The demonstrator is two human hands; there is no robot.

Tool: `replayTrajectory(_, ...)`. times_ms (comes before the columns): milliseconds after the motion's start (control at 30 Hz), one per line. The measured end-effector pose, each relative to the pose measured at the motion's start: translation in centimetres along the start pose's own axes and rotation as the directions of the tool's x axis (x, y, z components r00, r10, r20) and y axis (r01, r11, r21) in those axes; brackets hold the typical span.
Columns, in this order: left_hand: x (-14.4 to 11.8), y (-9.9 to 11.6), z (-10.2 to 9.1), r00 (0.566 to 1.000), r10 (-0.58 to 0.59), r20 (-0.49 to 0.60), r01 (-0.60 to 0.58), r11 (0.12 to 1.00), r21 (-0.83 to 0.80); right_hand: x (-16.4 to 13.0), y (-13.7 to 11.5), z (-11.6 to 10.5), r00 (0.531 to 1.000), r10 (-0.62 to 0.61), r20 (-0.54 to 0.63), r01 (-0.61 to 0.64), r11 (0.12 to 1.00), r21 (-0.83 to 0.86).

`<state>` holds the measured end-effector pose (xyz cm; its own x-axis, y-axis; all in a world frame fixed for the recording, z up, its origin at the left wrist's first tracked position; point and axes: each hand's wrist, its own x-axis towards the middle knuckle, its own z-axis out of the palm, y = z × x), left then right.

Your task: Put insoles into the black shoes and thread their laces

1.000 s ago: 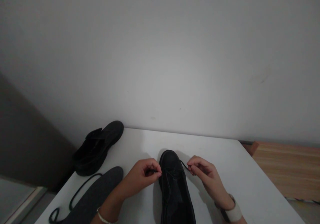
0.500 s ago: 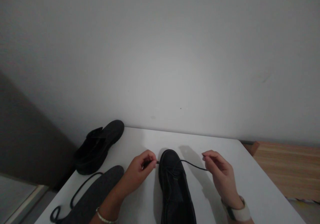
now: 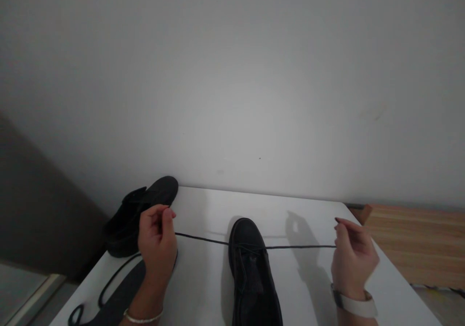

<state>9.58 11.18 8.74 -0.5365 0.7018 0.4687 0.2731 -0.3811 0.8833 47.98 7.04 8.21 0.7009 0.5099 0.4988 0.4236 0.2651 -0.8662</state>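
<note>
On the white table [image 3: 312,209] | left hand [image 3: 157,241], right hand [image 3: 353,260]: each grip pinches taut shoelace [image 3: 298,247] | shoe [image 3: 252,272] centered, edges apart

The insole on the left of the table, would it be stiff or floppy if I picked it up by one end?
The insole looks thin and flat, so it would probably droop. It seems light, likely easy to slide on the smooth table. The loose lace lies beside or on it and might drag along.
</note>
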Motion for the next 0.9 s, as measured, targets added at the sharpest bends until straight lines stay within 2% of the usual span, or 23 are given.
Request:
replayTrajectory(67,-0.3,0.6,0.2,0.984,-0.007,0.179,0.005,1.000,0.012,0.0,-0.2,0.2,0.987,-0.003,0.159,0.005,1.000,-0.016)
replayTrajectory(100,-0.4,0.9,0.3,0.954,-0.017,0.299,0.014,1.000,0.012,0.0,-0.4,0.3,0.967,-0.001,0.256,0.005,1.000,-0.014)
replayTrajectory(133,-0.5,1.2,0.5,0.903,-0.028,0.428,0.028,1.000,0.008,0.0,-0.6,0.4,0.931,0.003,0.366,0.000,1.000,-0.010)
replayTrajectory(167,-0.6,1.6,0.6,0.833,-0.039,0.552,0.044,0.999,0.004,-0.1,-0.8,0.5,0.886,0.003,0.465,-0.002,1.000,-0.003)
replayTrajectory(233,-0.8,2.2,0.9,0.663,-0.053,0.747,0.076,0.997,0.003,-0.4,-1.4,0.7,0.789,-0.005,0.614,-0.007,1.000,0.018)
replayTrajectory(300,-1.1,2.8,1.1,0.512,-0.060,0.857,0.096,0.995,0.013,-0.8,-1.8,0.8,0.709,-0.012,0.705,-0.021,0.999,0.038)
replayTrajectory(333,-1.3,3.0,1.2,0.457,-0.064,0.887,0.101,0.995,0.019,-1.1,-2.0,0.9,0.675,-0.010,0.738,-0.034,0.998,0.045)
replayTrajectory(400,-1.7,3.2,1.4,0.382,-0.071,0.922,0.105,0.994,0.033,-1.5,-2.2,1.0,0.609,0.004,0.793,-0.069,0.996,0.048)
replayTrajectory(467,-2.1,3.0,1.5,0.343,-0.075,0.936,0.096,0.994,0.045,-1.9,-2.3,1.2,0.548,0.023,0.836,-0.102,0.994,0.039)
replayTrajectory(533,-2.3,2.7,1.7,0.325,-0.074,0.943,0.078,0.996,0.052,-2.2,-2.4,1.5,0.493,0.040,0.869,-0.113,0.993,0.019)
replayTrajectory(700,-2.7,2.1,2.1,0.321,-0.073,0.944,0.043,0.997,0.062,-2.7,-3.0,1.9,0.381,0.044,0.923,-0.079,0.997,-0.015)
replayTrajectory(800,-2.9,2.1,2.3,0.323,-0.068,0.944,0.026,0.998,0.062,-2.8,-3.2,2.0,0.341,0.038,0.939,-0.054,0.998,-0.021)
replayTrajectory(900,-3.1,2.2,2.3,0.328,-0.064,0.942,0.017,0.998,0.061,-2.9,-3.3,1.9,0.319,0.042,0.947,-0.042,0.999,-0.031)
